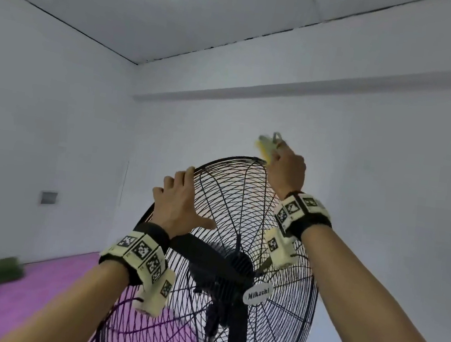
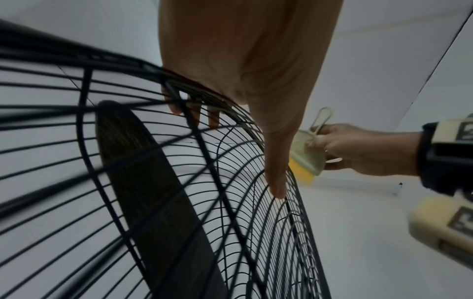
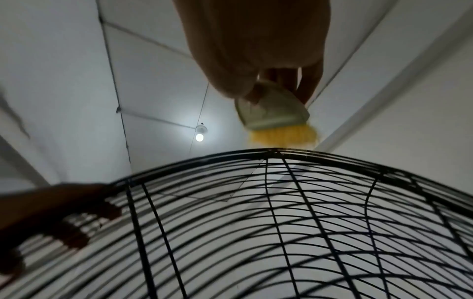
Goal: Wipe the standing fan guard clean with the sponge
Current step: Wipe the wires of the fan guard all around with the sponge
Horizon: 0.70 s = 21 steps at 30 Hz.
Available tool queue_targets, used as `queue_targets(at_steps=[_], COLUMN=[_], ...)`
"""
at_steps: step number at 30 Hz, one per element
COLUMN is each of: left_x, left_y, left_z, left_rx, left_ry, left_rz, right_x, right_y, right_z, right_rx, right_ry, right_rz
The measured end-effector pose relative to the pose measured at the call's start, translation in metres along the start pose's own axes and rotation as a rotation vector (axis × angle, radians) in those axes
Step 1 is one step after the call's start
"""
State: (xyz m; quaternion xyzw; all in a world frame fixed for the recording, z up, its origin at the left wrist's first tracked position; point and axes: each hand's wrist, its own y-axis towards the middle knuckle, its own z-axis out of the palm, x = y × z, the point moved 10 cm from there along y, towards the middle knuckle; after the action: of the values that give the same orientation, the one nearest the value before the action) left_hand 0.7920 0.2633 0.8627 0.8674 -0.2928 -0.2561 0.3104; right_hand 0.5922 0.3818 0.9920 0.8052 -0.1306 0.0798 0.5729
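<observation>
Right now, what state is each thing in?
fan guard: upright, steadied at its top rim.
fan blade: looks still, unblurred.
sponge: just above the guard's top rim, contact unclear.
left hand: fingers hooked over the rim.
right hand: grips the sponge's holder.
ceiling bulb: lit.

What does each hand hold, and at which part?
The right hand grips the sponge by its pale plastic holder. The left hand holds the fan guard at its upper rim.
</observation>
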Motion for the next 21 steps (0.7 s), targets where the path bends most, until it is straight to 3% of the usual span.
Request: queue_targets(at_steps=[3, 6, 8, 11, 13, 17, 21], left_x=[-0.002, -0.002, -0.003, -0.005, -0.004, 0.007, 0.014], left_y=[-0.002, -0.001, 0.002, 0.007, 0.015, 0.031, 0.031], left_z=[0.001, 0.001, -0.001, -0.005, -0.008, -0.008, -0.006], left_rx=[-0.01, -0.005, 0.011, 0.043, 0.091, 0.28, 0.34], left_ry=[0.009, 0.016, 0.047, 0.102, 0.022, -0.176, -0.176], left_rz=[0.001, -0.009, -0.012, 0.021, 0.041, 0.07, 0.137], right_x=[0.033, 0.071, 0.065, 0.022, 0.006, 0.045, 0.081], right_y=[-0.023, -0.064, -0.064, -0.039, -0.03, -0.043, -0.072], right_z=[0.017, 0.019, 0.014, -0.007, -0.007, 0.014, 0.015], right_rx=[0.063, 0.091, 0.083, -0.093, -0.073, 0.117, 0.264], right_ry=[-0.067, 0.103, 0.214, 0.189, 0.118, 0.03, 0.163], right_rz=[-0.253, -0.522, -0.461, -0.134, -0.014, -0.229, -0.377])
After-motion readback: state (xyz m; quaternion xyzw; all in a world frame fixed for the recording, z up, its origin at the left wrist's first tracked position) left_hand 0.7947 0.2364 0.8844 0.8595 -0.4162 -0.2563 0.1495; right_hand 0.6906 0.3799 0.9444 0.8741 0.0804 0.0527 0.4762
